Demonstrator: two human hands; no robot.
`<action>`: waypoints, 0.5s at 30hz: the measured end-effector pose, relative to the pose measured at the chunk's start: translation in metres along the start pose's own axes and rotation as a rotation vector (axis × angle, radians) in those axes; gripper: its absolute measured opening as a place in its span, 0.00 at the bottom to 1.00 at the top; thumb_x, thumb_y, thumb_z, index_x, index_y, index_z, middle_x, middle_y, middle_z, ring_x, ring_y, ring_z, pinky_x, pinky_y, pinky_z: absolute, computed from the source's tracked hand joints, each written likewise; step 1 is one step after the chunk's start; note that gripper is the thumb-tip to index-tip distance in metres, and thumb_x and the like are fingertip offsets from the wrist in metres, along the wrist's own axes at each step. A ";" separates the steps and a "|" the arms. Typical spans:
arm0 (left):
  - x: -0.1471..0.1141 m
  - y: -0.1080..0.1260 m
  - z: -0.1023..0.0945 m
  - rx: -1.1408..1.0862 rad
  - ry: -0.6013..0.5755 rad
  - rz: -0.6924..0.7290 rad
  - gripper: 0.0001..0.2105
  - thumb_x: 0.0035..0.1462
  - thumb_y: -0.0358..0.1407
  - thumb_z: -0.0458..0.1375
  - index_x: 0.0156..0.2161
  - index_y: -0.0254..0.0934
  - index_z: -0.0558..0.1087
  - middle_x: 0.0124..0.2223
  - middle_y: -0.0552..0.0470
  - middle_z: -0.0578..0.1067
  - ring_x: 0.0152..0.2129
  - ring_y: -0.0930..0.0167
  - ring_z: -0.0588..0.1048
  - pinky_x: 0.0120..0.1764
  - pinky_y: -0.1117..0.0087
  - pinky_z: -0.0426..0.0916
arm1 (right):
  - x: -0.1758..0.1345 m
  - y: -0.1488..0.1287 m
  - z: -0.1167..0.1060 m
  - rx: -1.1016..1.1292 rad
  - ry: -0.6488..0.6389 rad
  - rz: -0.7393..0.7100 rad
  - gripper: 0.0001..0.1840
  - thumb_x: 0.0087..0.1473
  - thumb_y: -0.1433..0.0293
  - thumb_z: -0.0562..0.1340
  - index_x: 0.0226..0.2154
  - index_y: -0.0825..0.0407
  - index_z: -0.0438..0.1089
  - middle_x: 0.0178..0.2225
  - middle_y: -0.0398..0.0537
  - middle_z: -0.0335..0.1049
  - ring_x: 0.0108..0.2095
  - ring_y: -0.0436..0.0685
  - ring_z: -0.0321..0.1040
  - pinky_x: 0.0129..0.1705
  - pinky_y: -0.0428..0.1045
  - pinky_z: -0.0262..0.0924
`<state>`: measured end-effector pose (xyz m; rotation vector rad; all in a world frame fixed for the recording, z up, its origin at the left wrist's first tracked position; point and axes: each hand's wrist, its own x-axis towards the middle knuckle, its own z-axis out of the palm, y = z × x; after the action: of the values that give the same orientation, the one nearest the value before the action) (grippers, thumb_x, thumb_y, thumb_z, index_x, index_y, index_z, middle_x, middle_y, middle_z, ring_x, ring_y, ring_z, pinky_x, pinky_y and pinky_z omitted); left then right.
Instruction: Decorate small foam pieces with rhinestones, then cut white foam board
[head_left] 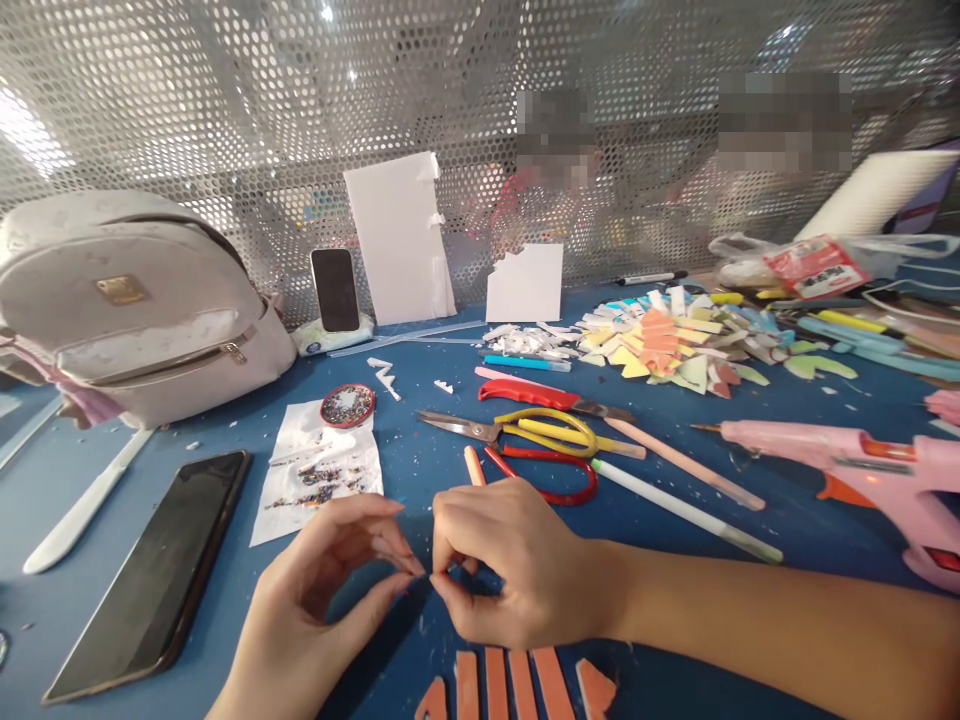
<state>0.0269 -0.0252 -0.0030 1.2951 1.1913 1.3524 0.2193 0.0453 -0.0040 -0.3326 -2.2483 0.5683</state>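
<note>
I bring the fingertips of my left hand [315,590] and right hand [517,570] nearly together, probably for fine control; whether either grips anything, I cannot tell. Orange strips [520,685] lie near centre, presumably for easy reach.

Perforated metal screen [285,110] behind blue tabletop [259,415].

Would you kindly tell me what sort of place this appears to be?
It looks like a craft worktable, perhaps in a shared workshop: a pink glue gun, scissors with one yellow and one red handle, and a heap of coloured cut pieces sit on the blue tabletop.
</note>
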 end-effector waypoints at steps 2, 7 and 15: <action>0.000 0.000 0.000 0.016 -0.005 0.007 0.14 0.54 0.26 0.65 0.45 0.43 0.76 0.35 0.54 0.80 0.33 0.71 0.80 0.41 0.73 0.77 | 0.000 0.000 0.000 -0.010 -0.007 -0.002 0.07 0.50 0.77 0.57 0.30 0.50 0.59 0.25 0.37 0.59 0.24 0.47 0.56 0.25 0.44 0.49; 0.000 -0.002 -0.002 0.071 -0.025 0.040 0.12 0.58 0.27 0.62 0.46 0.44 0.74 0.34 0.56 0.79 0.34 0.72 0.80 0.43 0.74 0.76 | 0.000 0.000 0.000 -0.032 -0.023 -0.003 0.07 0.50 0.77 0.57 0.29 0.50 0.58 0.25 0.37 0.59 0.24 0.47 0.56 0.25 0.44 0.49; -0.001 -0.004 -0.003 0.076 -0.040 0.058 0.13 0.59 0.29 0.62 0.48 0.43 0.73 0.32 0.55 0.79 0.33 0.71 0.79 0.43 0.72 0.75 | 0.000 0.000 0.000 -0.060 -0.029 -0.015 0.07 0.50 0.77 0.57 0.29 0.50 0.58 0.25 0.37 0.59 0.24 0.47 0.54 0.25 0.45 0.47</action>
<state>0.0241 -0.0256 -0.0066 1.4138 1.1964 1.3275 0.2191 0.0452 -0.0034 -0.3402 -2.2972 0.5012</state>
